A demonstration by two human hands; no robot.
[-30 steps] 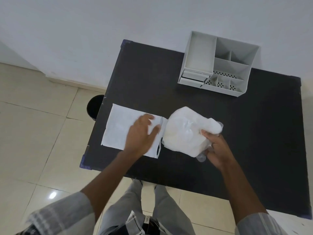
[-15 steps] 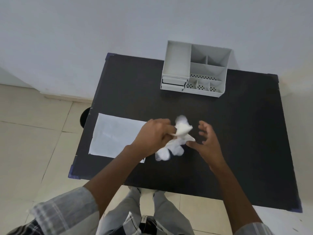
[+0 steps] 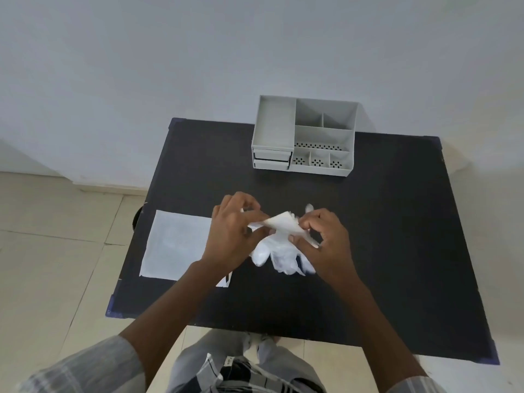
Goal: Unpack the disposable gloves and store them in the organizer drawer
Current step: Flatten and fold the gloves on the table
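A bunch of thin white disposable gloves (image 3: pixel 279 249) hangs between both hands just above the middle of the black table (image 3: pixel 397 251). My left hand (image 3: pixel 232 231) pinches its upper left edge. My right hand (image 3: pixel 323 239) pinches the upper right edge, so a folded strip stretches between them. The glove fingers dangle toward the near side. A flat white package (image 3: pixel 175 242) lies on the table to the left, partly under my left forearm. The grey organizer (image 3: pixel 304 134) stands at the table's far edge, its two small drawers (image 3: pixel 272 159) at the front left shut.
The table's left edge runs close to the white package, with tiled floor (image 3: pixel 56 265) beyond. A dark round object (image 3: pixel 137 221) shows on the floor under the left edge. A white wall stands behind the organizer.
My right hand has closed on the gloves, which it was apart from half a second ago. Both hands now stretch the bunch between them; a second ago my left hand rested on the package.
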